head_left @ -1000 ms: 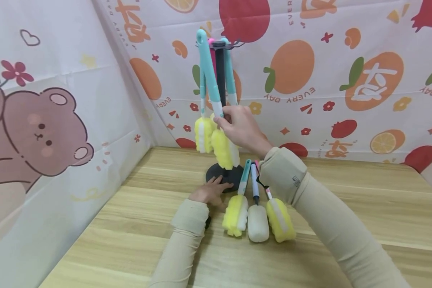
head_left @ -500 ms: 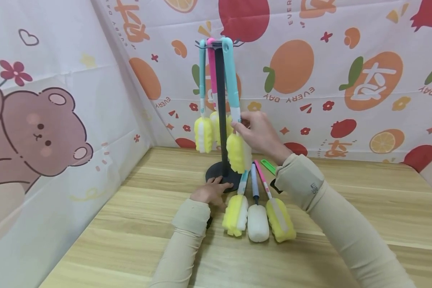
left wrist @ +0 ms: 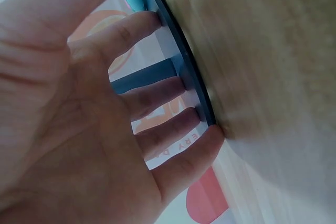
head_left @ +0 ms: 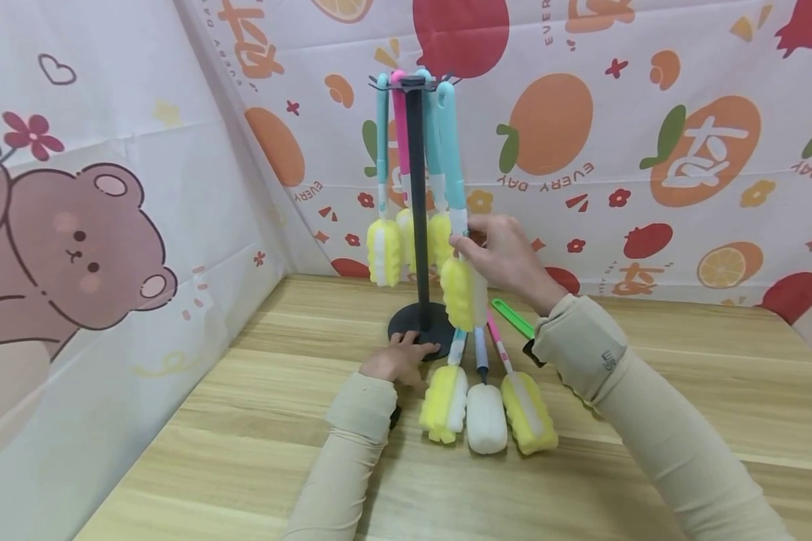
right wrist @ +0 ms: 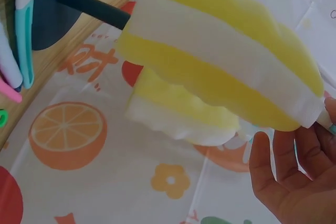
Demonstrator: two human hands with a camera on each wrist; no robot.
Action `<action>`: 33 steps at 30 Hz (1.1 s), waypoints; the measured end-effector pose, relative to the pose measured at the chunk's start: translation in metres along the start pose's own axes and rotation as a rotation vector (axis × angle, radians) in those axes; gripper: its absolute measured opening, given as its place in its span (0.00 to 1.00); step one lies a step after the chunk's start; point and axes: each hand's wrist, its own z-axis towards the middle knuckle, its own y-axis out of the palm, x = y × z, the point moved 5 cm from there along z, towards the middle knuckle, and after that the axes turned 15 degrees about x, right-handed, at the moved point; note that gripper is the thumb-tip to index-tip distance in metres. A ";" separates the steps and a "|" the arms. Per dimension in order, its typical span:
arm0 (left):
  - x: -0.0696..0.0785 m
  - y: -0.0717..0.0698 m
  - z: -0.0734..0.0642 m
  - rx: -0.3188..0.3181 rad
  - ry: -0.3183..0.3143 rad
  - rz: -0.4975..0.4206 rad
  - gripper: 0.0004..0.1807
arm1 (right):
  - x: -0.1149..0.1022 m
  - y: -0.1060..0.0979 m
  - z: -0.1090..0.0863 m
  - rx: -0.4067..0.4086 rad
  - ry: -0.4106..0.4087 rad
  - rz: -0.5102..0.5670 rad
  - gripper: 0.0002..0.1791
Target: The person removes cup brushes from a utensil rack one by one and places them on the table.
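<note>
From my head camera, my right hand [head_left: 504, 252] pinches a brush [head_left: 454, 180] by its white neck, above the sponge, its smooth blue handle nearly upright, at three o'clock of the black stand [head_left: 416, 203]. Whether its loop touches a hook [head_left: 449, 81], I can't tell. Gripping this low, I judge the handle could sway, so I'd pinch firmly without squashing the sponge. At five o'clock of the stand, three brushes [head_left: 487, 418] lie on the grained wooden table [head_left: 243, 428]: two wavy yellow, one smooth white. From my left wrist, my left hand [left wrist: 100, 124] spreads wide, fingertips on the stand's flat, round base [left wrist: 181, 45]; even pressure there should prevent tipping. From my right wrist, the sponge [right wrist: 226, 56] looks soft, scalloped yellow with a white band, pointing towards ten o'clock.
</note>
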 end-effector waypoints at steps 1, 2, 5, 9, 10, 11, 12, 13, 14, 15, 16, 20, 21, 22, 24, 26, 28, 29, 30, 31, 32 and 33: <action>0.000 0.000 0.000 -0.001 0.000 -0.002 0.42 | 0.002 -0.001 0.000 -0.001 0.004 0.002 0.09; 0.000 0.000 0.000 -0.001 -0.003 -0.005 0.42 | 0.003 -0.002 -0.001 -0.001 0.005 0.000 0.09; 0.000 0.000 0.000 -0.003 -0.013 -0.014 0.42 | 0.008 -0.005 -0.002 -0.004 0.010 -0.003 0.08; -0.001 0.001 0.000 -0.007 -0.018 -0.022 0.43 | 0.014 -0.008 -0.002 -0.016 0.012 -0.029 0.10; -0.001 0.001 0.000 -0.008 -0.016 -0.023 0.43 | 0.016 -0.008 -0.003 -0.022 0.015 -0.035 0.10; -0.001 0.001 0.000 -0.008 -0.014 -0.022 0.43 | 0.018 -0.009 -0.003 -0.027 0.016 -0.040 0.10; -0.001 0.001 0.000 -0.009 -0.013 -0.024 0.43 | 0.019 -0.009 -0.003 -0.031 0.016 -0.048 0.10; -0.001 0.001 0.000 -0.009 -0.014 -0.026 0.43 | 0.021 -0.010 -0.003 -0.034 0.017 -0.054 0.10; -0.001 0.001 0.001 -0.008 -0.013 -0.026 0.43 | 0.022 -0.010 -0.003 -0.038 0.018 -0.056 0.10; -0.001 0.001 0.001 -0.007 -0.014 -0.028 0.43 | 0.023 -0.011 -0.003 -0.042 0.019 -0.056 0.10; -0.001 0.001 0.001 -0.006 -0.016 -0.030 0.43 | 0.023 -0.012 -0.003 -0.042 0.017 -0.058 0.10; 0.000 0.001 0.001 -0.005 -0.021 -0.033 0.43 | 0.027 -0.016 -0.003 -0.055 0.012 -0.067 0.10; 0.000 0.001 0.001 -0.005 -0.023 -0.034 0.43 | 0.028 -0.017 -0.004 -0.058 0.017 -0.072 0.10; 0.000 0.001 0.001 -0.005 -0.024 -0.034 0.43 | 0.030 -0.019 -0.004 -0.061 0.022 -0.080 0.10; 0.000 0.001 0.001 -0.006 -0.025 -0.034 0.43 | 0.032 -0.021 -0.004 -0.067 0.038 -0.097 0.10; 0.000 0.001 0.002 -0.004 -0.028 -0.033 0.43 | 0.035 -0.024 -0.005 -0.075 0.057 -0.115 0.10; -0.001 0.001 0.002 -0.004 -0.032 -0.032 0.43 | 0.037 -0.026 -0.005 -0.086 0.071 -0.128 0.10; -0.001 0.001 0.002 -0.003 -0.035 -0.032 0.43 | 0.038 -0.027 -0.005 -0.093 0.075 -0.133 0.11; -0.001 0.001 0.002 -0.003 -0.038 -0.031 0.43 | 0.039 -0.027 -0.005 -0.100 0.078 -0.137 0.11; -0.001 0.002 0.002 -0.003 -0.041 -0.031 0.43 | 0.040 -0.028 -0.005 -0.107 0.079 -0.140 0.11; -0.001 0.002 0.002 -0.004 -0.043 -0.031 0.43 | 0.040 -0.028 -0.005 -0.113 0.080 -0.141 0.10; -0.001 0.001 0.001 -0.004 -0.043 -0.031 0.43 | 0.041 -0.029 -0.005 -0.119 0.080 -0.145 0.10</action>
